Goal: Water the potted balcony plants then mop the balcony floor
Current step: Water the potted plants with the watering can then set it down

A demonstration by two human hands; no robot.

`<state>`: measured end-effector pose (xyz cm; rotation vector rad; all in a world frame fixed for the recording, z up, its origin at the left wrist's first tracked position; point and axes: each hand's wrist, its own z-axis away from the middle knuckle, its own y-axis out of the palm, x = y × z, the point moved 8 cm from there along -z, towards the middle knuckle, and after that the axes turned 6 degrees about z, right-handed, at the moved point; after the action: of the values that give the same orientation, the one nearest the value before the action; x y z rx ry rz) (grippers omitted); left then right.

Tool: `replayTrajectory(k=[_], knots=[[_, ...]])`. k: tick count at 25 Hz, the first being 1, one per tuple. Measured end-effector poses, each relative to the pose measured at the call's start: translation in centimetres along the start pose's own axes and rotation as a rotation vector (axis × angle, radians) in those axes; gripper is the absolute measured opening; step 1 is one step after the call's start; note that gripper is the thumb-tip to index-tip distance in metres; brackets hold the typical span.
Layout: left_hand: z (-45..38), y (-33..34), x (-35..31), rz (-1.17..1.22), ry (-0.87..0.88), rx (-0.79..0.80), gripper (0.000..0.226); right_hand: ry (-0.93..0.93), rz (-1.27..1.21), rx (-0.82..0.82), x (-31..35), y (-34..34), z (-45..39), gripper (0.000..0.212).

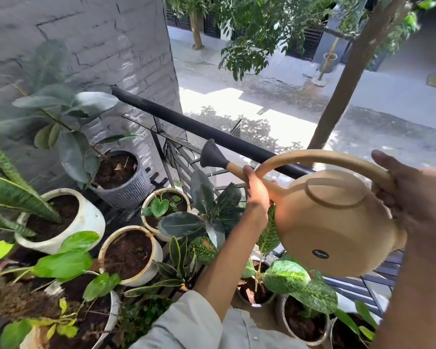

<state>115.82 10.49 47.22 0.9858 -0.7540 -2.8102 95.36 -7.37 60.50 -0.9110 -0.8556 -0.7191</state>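
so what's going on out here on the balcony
A person is holding a tan watering can over a cluster of potted plants by the black railing. The right hand grips the looped handle, and the left hand holds the spout just behind the black nozzle. The nozzle points toward the pots near the brick wall, such as the grey ribbed pot. No water can be seen pouring out.

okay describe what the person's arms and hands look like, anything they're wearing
Both hands are bare, with no gloves, rings or watch in view. The left hand comes from a bare forearm, with a loose pale grey sleeve pushed up near the elbow. The right hand is blurred and near the camera; no sleeve shows on that forearm.
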Motion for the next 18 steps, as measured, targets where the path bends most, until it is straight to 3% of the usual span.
replayTrajectory(k=[5, 18], knots=[[-3.1, -0.4, -2.4, -0.050, 0.016, 0.032, 0.101, -0.127, -0.028, -0.018, 2.1, 2.6, -1.0, 0.060], [-8.6, -2.3, -8.8, -0.126, 0.024, 0.068, 0.070, -0.200, -0.014, -0.003, 4.9, 9.8, -2.3, 0.069]])
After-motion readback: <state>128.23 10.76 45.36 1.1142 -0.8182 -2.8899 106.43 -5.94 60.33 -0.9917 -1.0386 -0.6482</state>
